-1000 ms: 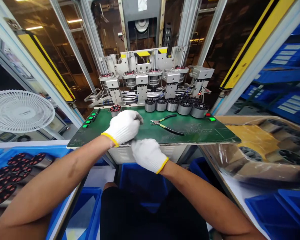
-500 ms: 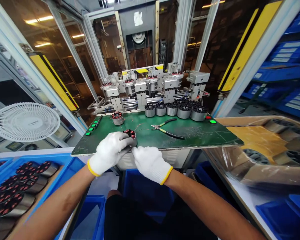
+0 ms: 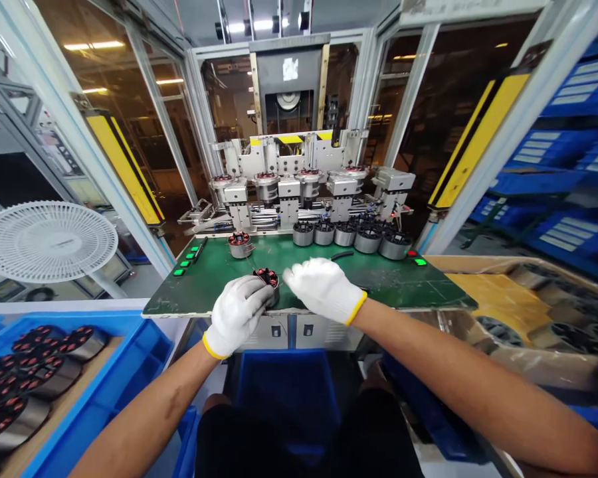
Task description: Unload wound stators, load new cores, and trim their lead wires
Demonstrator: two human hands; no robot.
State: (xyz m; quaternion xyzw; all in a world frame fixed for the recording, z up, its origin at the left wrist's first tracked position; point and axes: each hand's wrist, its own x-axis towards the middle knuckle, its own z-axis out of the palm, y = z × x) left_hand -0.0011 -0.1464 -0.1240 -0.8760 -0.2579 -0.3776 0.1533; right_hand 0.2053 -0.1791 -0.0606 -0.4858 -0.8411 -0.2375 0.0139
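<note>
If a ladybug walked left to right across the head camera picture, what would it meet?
White fan → green lights on the left → first red-coiled ring → second red-coiled ring → right glove → red light → cardboard box.

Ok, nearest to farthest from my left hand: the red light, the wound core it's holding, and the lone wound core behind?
From your left hand, in the head view:
1. Held core, against its fingers.
2. Lone core, behind, on the left of the table.
3. Red light, at the right end.
</note>
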